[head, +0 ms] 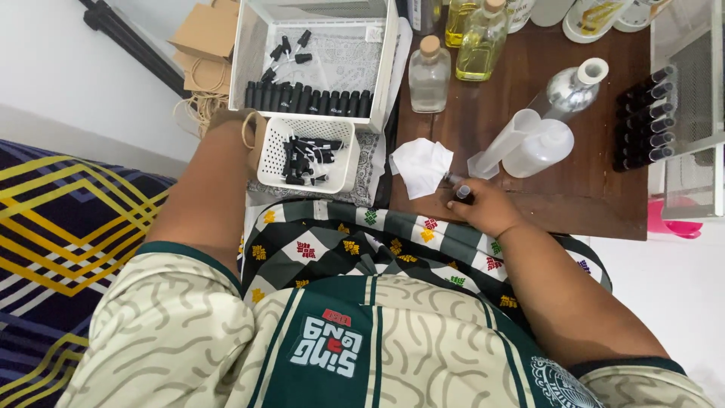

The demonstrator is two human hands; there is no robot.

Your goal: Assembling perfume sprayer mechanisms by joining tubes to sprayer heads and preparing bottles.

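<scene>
Small dark vial (463,193), silvery open neck, cylindrical, held upright in right hand (487,205) at near edge of dark wooden table (589,189); fingers clenched round it. Crumpled white tissue (420,166) just left of it. Left hand (236,125) laid against rim of white perforated plastic basket (272,162) filled with black caps; its grip cannot be told. Clear glass bottles seen far on table.
</scene>
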